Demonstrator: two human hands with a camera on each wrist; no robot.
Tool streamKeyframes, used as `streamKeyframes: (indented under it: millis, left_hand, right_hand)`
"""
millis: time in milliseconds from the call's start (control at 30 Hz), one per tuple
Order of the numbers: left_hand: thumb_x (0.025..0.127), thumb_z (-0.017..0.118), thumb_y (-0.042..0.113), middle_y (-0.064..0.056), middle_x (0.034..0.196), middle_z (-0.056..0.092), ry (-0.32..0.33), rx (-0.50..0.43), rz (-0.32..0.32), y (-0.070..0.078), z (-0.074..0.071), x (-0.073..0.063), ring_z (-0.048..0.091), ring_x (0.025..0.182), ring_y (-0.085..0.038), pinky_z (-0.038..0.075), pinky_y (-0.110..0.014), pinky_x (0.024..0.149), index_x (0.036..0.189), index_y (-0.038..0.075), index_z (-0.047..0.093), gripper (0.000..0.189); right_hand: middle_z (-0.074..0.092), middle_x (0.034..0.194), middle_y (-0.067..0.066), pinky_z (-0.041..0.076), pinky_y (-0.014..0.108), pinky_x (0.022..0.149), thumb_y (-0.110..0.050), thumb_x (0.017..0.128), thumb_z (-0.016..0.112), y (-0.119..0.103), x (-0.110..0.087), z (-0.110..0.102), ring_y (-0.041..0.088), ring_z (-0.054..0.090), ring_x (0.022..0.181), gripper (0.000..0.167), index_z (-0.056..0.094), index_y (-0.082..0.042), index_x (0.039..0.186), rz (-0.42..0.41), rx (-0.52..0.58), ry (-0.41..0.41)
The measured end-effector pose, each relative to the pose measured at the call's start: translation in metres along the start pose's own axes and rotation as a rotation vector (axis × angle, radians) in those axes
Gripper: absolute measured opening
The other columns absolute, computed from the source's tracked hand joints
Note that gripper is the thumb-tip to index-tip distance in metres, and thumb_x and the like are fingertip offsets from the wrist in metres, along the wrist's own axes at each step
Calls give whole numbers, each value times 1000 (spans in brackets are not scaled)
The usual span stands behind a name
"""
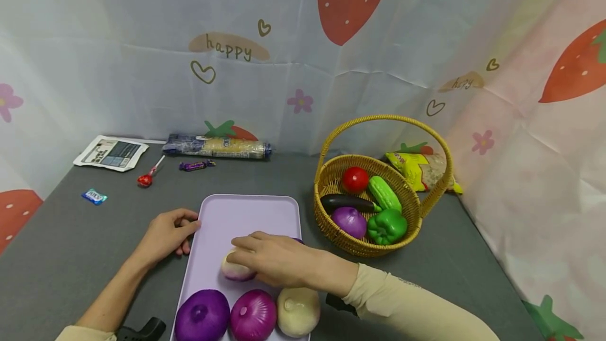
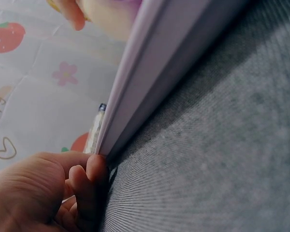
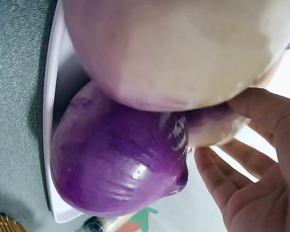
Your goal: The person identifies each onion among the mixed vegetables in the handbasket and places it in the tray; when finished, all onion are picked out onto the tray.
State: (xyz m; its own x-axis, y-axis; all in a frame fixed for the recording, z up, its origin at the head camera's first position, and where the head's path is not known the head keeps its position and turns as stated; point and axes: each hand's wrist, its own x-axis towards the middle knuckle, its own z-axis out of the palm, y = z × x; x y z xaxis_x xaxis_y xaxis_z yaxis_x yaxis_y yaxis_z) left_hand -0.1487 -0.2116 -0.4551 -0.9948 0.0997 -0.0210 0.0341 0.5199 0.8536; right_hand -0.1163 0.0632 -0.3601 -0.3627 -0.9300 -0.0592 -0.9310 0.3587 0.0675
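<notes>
A lilac tray (image 1: 251,209) lies in front of the person. At its left edge the left hand (image 1: 168,233) pinches the rim; in the left wrist view the fingers (image 2: 96,166) close on the tray's side. Over the middle of the tray, the right hand (image 1: 279,259) grips a white-and-purple onion (image 1: 236,267), thumb and fingers on either side of it. A purple onion (image 3: 121,154) sits beside it, mostly hidden by the hand in the head view. Along the near end are a dark purple onion (image 1: 202,317), a magenta onion (image 1: 253,314) and a cream onion (image 1: 298,312).
Right of the tray stands a wicker basket (image 1: 362,249) with a tall handle, holding a tomato, cucumber, eggplant, purple onion and green pepper. Behind it lies a yellow packet (image 1: 412,170). At the back left are a rolled package (image 1: 218,147), white pouch (image 1: 111,152), lollipop (image 1: 145,179) and wrapped candies.
</notes>
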Motion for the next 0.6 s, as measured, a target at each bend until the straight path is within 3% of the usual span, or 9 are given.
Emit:
streamKeyframes:
  millis: [267,600]
  left_hand:
    - [95,62,20,-6,64,60,-5,-5,-8,0,0,0,57,45,-12,50,-28,44,117,-4,61,32]
    - [95,62,20,-6,65,61,2,-4,0,0,0,0,57,45,-11,50,-28,44,116,-4,61,32]
  right_hand:
    - [50,146,7,47,30,107,-22,90,64,-2,0,1,21,56,128,45,55,-22,135,9,40,-35]
    - [51,145,7,47,29,106,-25,93,62,-3,-1,0,20,57,126,46,53,-22,137,-9,25,-40]
